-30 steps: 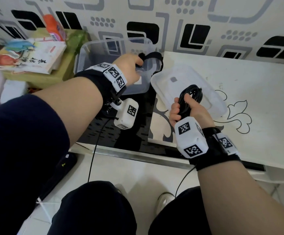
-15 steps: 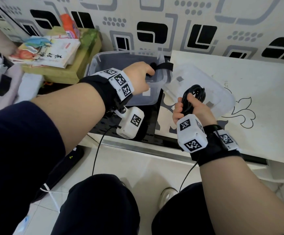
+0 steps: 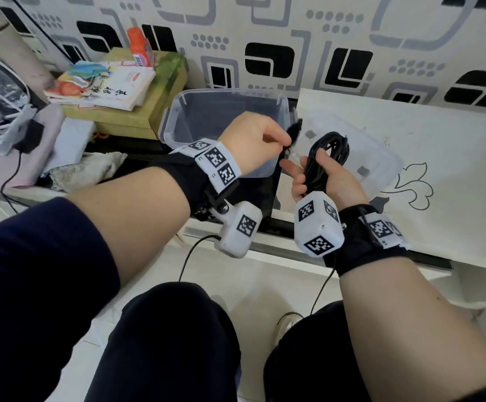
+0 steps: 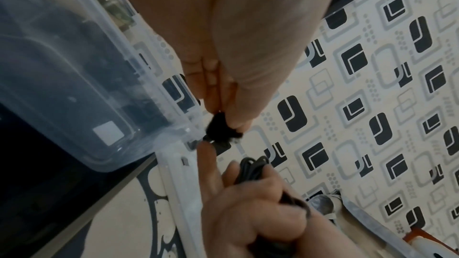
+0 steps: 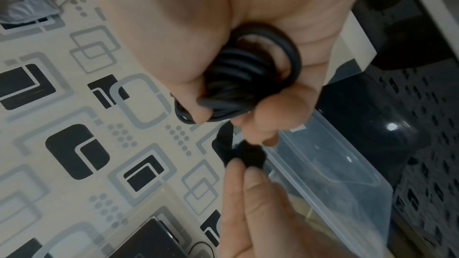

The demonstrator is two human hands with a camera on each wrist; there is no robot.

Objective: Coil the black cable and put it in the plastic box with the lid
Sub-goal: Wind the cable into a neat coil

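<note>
Right hand [image 3: 327, 181] grips coiled black cable [image 3: 324, 158], fist clamped round it. Left hand [image 3: 253, 143] pinches black strap [image 3: 294, 132] just beside, above open plastic box [image 3: 224, 117].

- Setting: a room in a home, not a lab or shop.
- Wall [image 3: 294, 30] papered in a black, grey and white pattern of rounded squares.
- White table [image 3: 410, 134] with a drawn flower outline.
- Books [image 3: 102, 85] stacked on a yellow-green box [image 3: 137, 117], orange bottle [image 3: 140, 47] behind them.
- Pale tiled floor [image 3: 137, 288]; loose household clutter at far left.
</note>
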